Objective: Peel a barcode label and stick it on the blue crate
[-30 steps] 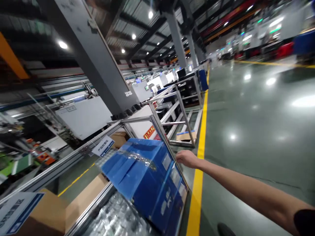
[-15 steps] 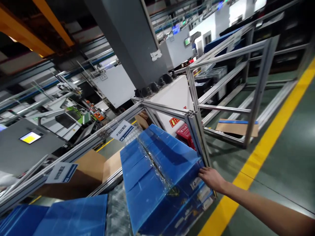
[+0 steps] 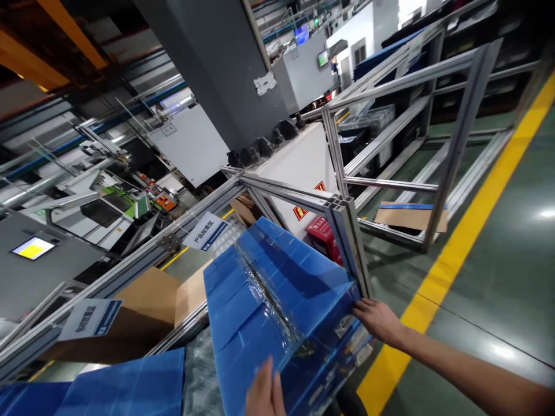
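A blue corrugated plastic box (image 3: 295, 271) with clear tape along its top seam sits in an aluminium frame, stacked on another blue box. At its right corner, beside the frame post, my right hand (image 3: 381, 320) touches the edge with fingers stretched out. My left hand (image 3: 265, 390), slightly blurred, is over the near edge of the box top with its fingers extended; whether it touches the box I cannot tell. Labels (image 3: 344, 325) show on the box's near side.
The aluminium post (image 3: 350, 248) stands right against the box. Blue sheets or boxes (image 3: 125, 384) lie left, with cardboard (image 3: 147, 306) behind. A red box (image 3: 324, 237) is beyond the post. A second frame (image 3: 453, 144) and a yellow floor line (image 3: 433, 277) are on the right.
My left hand has come into view at the bottom, over the near part of the box. My right hand stays at the box's corner. The view has shifted slightly.
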`<state>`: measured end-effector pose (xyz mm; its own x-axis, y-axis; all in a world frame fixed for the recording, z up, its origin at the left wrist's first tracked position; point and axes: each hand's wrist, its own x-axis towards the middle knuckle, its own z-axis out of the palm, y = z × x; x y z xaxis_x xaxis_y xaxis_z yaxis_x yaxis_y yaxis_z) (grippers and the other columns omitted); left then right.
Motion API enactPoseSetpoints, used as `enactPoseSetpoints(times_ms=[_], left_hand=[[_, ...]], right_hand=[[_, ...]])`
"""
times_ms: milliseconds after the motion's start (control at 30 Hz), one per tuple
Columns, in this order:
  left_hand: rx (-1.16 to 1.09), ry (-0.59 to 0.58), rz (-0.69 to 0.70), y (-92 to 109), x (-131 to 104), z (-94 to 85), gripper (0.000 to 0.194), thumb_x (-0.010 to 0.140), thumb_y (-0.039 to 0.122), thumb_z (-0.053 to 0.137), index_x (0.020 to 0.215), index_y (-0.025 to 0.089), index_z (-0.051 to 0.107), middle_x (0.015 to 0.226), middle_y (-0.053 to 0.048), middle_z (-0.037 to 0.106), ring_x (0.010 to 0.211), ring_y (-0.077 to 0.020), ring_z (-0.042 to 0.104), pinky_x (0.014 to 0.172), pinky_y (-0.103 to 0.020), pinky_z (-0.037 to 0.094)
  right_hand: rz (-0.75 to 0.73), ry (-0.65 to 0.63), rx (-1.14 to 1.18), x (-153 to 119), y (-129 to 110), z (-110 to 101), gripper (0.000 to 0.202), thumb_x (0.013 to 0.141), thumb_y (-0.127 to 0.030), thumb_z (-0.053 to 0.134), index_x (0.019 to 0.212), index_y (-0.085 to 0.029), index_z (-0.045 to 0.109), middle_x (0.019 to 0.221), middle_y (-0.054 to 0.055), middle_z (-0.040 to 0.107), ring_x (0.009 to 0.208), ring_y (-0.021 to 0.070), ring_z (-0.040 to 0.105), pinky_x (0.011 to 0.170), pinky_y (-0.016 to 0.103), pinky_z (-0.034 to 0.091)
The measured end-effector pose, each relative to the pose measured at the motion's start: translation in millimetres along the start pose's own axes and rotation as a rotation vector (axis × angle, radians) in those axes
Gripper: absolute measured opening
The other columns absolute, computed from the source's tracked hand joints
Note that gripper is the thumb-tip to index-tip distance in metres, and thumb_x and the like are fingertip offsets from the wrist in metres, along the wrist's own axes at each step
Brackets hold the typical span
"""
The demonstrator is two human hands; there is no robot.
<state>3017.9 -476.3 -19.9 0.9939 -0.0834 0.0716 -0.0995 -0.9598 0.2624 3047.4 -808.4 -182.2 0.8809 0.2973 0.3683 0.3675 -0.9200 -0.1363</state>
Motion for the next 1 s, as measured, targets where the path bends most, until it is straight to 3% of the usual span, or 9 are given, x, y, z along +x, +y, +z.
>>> enactPoseSetpoints(times_ms=[100, 167, 267, 400, 633, 767, 1000], left_hand=[[0.080, 0.031, 0.170, 5.1, 98.6, 2.7, 0.050, 0.102, 0.036, 0.035, 0.148, 0.015, 0.042, 0.155, -0.012, 0.044, 0.149, -0.0251, 0.030, 0.123, -0.050, 0.027], [0.136, -0.003, 0.238, 5.6, 153.2, 11.7, 0.056, 0.102, 0.036, 0.033, 0.150, 0.008, 0.038, 0.159, -0.013, 0.035, 0.151, -0.0284, 0.024, 0.125, -0.050, 0.022], [0.201, -0.096, 0.304, 1.0, 193.9, 31.8, 0.060, 0.101, 0.041, 0.034, 0.147, 0.005, 0.040, 0.158, -0.014, 0.036, 0.148, -0.0308, 0.030, 0.124, -0.049, 0.027], [0.265, -0.132, 0.335, -7.4, 193.2, 47.1, 0.065, 0.102, 0.047, 0.021, 0.151, 0.006, 0.031, 0.161, -0.013, 0.027, 0.150, -0.0309, 0.023, 0.124, -0.051, 0.025], [0.340, -0.133, 0.408, -6.3, 197.3, 48.3, 0.066, 0.101, 0.044, 0.020, 0.149, 0.002, 0.034, 0.159, -0.018, 0.029, 0.149, -0.0343, 0.025, 0.123, -0.055, 0.025], [0.356, -0.100, 0.415, 1.5, 201.0, 51.9, 0.063, 0.100, 0.040, 0.024, 0.147, 0.001, 0.039, 0.158, -0.020, 0.031, 0.149, -0.0361, 0.026, 0.122, -0.057, 0.024], [0.403, -0.024, 0.303, 25.4, 221.5, 57.9, 0.070, 0.100, 0.046, 0.026, 0.145, -0.008, 0.036, 0.154, -0.028, 0.033, 0.145, -0.0410, 0.032, 0.118, -0.064, 0.026]], right_hand=[[0.001, 0.041, 0.004, -2.7, 2.3, 0.9, 0.022, 0.087, -0.007, 0.051, 0.082, -0.017, 0.070, 0.078, 0.009, 0.070, 0.071, 0.0241, 0.065, 0.064, 0.035, 0.052], [-0.007, 0.064, 0.019, -5.2, 3.3, 1.0, 0.028, 0.088, -0.007, 0.046, 0.087, -0.018, 0.072, 0.081, 0.009, 0.072, 0.072, 0.0229, 0.066, 0.065, 0.034, 0.053], [0.006, 0.078, 0.051, -9.4, 2.6, 0.5, 0.037, 0.087, -0.005, 0.042, 0.096, -0.022, 0.074, 0.089, 0.009, 0.074, 0.076, 0.0208, 0.068, 0.070, 0.032, 0.055], [0.067, 0.039, 0.088, -11.6, -1.9, -3.1, 0.040, 0.091, -0.007, 0.039, 0.102, -0.024, 0.074, 0.095, 0.010, 0.075, 0.082, 0.0221, 0.069, 0.074, 0.034, 0.056], [0.105, -0.048, 0.121, -6.8, -9.2, -11.2, 0.040, 0.100, -0.013, 0.033, 0.098, -0.022, 0.072, 0.095, 0.009, 0.075, 0.085, 0.0230, 0.070, 0.076, 0.035, 0.057], [0.111, -0.049, 0.113, -4.2, -10.5, -14.7, 0.044, 0.101, -0.013, 0.030, 0.100, -0.021, 0.073, 0.096, 0.011, 0.075, 0.084, 0.0222, 0.070, 0.075, 0.035, 0.056], [0.110, -0.044, 0.128, -5.2, -10.7, -17.8, 0.039, 0.103, -0.018, 0.033, 0.101, -0.022, 0.072, 0.099, 0.008, 0.074, 0.088, 0.0218, 0.067, 0.078, 0.034, 0.054]])
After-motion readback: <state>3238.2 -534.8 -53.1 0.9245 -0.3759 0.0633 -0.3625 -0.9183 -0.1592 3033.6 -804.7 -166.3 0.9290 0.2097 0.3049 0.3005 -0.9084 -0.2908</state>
